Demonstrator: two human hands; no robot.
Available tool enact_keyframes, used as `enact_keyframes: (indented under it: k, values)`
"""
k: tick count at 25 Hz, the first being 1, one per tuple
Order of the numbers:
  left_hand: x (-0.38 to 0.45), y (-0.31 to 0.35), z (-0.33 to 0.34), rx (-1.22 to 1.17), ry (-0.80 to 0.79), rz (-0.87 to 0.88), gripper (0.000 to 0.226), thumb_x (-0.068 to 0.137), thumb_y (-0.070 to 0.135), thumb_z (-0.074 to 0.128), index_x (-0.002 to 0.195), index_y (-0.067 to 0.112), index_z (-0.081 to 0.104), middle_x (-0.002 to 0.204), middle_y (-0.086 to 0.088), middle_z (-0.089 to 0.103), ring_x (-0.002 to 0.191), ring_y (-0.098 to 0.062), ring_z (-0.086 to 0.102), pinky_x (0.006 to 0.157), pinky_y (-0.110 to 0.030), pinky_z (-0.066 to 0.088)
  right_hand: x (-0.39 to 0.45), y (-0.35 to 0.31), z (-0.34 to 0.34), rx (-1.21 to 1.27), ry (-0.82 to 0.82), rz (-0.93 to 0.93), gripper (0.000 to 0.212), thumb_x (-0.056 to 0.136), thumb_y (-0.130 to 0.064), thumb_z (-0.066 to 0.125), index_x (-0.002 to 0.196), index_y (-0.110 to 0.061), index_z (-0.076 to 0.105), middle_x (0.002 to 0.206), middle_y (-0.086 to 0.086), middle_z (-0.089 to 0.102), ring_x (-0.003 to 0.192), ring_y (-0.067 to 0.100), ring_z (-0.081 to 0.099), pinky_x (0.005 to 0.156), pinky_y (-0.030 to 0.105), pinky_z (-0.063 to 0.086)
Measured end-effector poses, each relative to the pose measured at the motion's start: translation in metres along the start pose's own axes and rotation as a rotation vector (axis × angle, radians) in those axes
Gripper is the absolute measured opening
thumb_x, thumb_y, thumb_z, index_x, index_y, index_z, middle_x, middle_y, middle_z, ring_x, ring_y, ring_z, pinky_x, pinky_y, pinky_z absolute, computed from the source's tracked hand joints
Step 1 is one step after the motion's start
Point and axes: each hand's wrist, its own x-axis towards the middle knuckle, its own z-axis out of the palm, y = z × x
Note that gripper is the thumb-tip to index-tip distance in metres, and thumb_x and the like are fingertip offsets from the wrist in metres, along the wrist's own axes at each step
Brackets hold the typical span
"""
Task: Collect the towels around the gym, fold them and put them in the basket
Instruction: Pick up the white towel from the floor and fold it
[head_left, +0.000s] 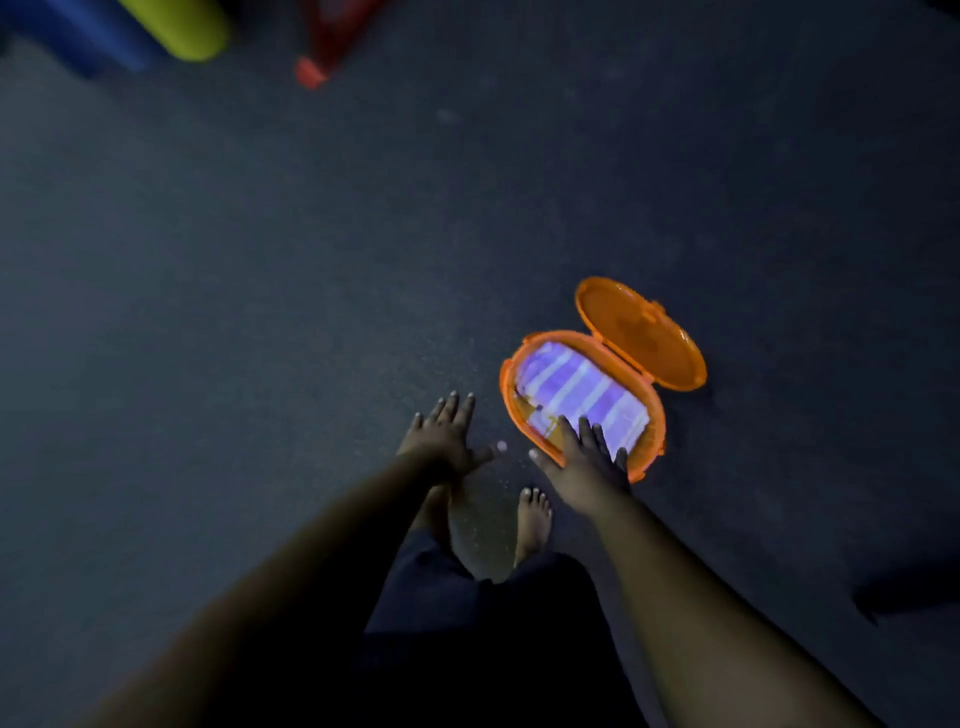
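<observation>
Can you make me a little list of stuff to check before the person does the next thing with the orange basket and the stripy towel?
1. Towel inside the basket: ok, the striped cloth lies within the rim.
2. Lid out of the way: ok, it is flipped open behind the basket.
3. Left hand free: ok, fingers spread, holding nothing.
4. Right hand free: ok, fingers straight over the basket's near edge; whether they touch the towel, cannot tell.
5. Towel folded neatly: cannot tell, the picture is blurred.
6. More towels left on the floor: cannot tell, none visible here.
</observation>
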Motion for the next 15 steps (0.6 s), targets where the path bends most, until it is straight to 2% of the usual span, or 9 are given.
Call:
enact_keyframes:
  k: [4,9,15]
  values:
    - [-0.107,-0.04,0.009,-0.207,0.082,-0.141,0.108,0.085,0.088,0.033,0.163,0.024,-0.004,0.171,-0.005,-0.009,0.158,-0.023,-0.002,0.125,-0.048,0.003,-0.059,-0.068,-0.014,-0.259,-0.024,-0.198,0.086,0.093,-0.079,0.031,0.162,-0.034,0.005,0.171,0.0,-0.003,0.157,0.022,-0.005,0.123,0.059,0.002]
    - [-0.224,-0.121,0.032,-0.394,0.286,-0.273,0.108,0.085,0.088,0.03,0.163,0.023,-0.006,0.17,-0.006,-0.013,0.158,-0.023,-0.004,0.127,-0.047,0.005,-0.116,-0.187,0.006,-0.557,0.021,-0.508,0.09,0.092,-0.079,0.032,0.163,-0.031,0.004,0.171,0.001,-0.005,0.158,0.021,-0.005,0.123,0.059,0.004]
    - [-0.375,-0.254,0.114,-0.653,0.514,-0.57,0.107,0.085,0.088,0.031,0.163,0.024,-0.006,0.17,-0.004,-0.011,0.158,-0.021,-0.004,0.126,-0.047,0.004,-0.213,-0.342,0.115,-0.819,0.023,-0.831,0.09,0.092,-0.08,0.029,0.163,-0.031,0.002,0.171,0.0,-0.006,0.157,0.02,-0.007,0.124,0.059,0.001]
